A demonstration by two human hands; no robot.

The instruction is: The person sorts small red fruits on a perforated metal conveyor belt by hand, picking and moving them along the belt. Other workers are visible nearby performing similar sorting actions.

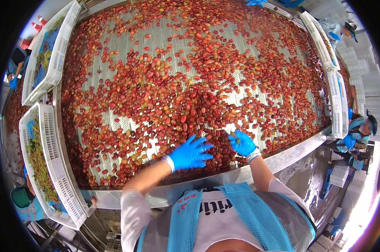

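Loose red and yellowish grapes point(183, 118) lie scattered and heaped across a wide, pale perforated belt point(123, 41) in front of me. My left hand point(190, 154), in a blue glove, is spread palm-down over the grapes near the close edge, fingers apart and holding nothing visible. To its right, my right hand point(244, 144), also gloved in blue, is turned partly upward with curled fingers. A small greenish bit point(238, 140) shows between its thumb and fingers; what exactly it is cannot be made out. Darker grapes point(219, 151) fill the gap between both hands.
A metal rim point(290, 157) borders the belt. White crates point(46, 56) point(62, 176) along the left side hold green stems point(40, 160); other white crates point(316, 41) point(338, 104) line the right. Several people work around the sides, and a blue-gloved hand point(256, 2) reaches in at the far edge.
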